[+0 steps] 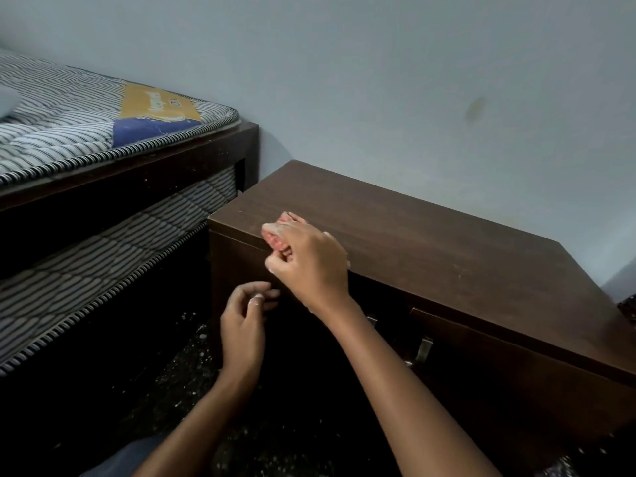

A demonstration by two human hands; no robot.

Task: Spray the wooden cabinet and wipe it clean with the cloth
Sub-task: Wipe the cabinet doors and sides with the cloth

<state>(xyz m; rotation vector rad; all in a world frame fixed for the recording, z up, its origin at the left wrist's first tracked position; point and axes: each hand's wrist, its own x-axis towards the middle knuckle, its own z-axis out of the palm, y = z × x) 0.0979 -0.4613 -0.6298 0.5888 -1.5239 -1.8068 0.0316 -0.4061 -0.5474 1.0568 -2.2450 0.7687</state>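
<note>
Cloth (283, 230), pink and bunched small, is clenched in the right grip (309, 266) and set against the wooden cabinet (430, 242) at nine o'clock on its top, probably so the front rim is scrubbed. At seven o'clock from it the left grip (242, 325) is seen loosely curled, nothing held, likely in reserve.

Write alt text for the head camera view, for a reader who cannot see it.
A person's right hand grips a bunched pink cloth on the front edge of the top of a dark wooden cabinet, near the left corner. The left hand hangs below, fingers loosely curled, holding nothing. A bed with a striped mattress stands to the left.
</note>
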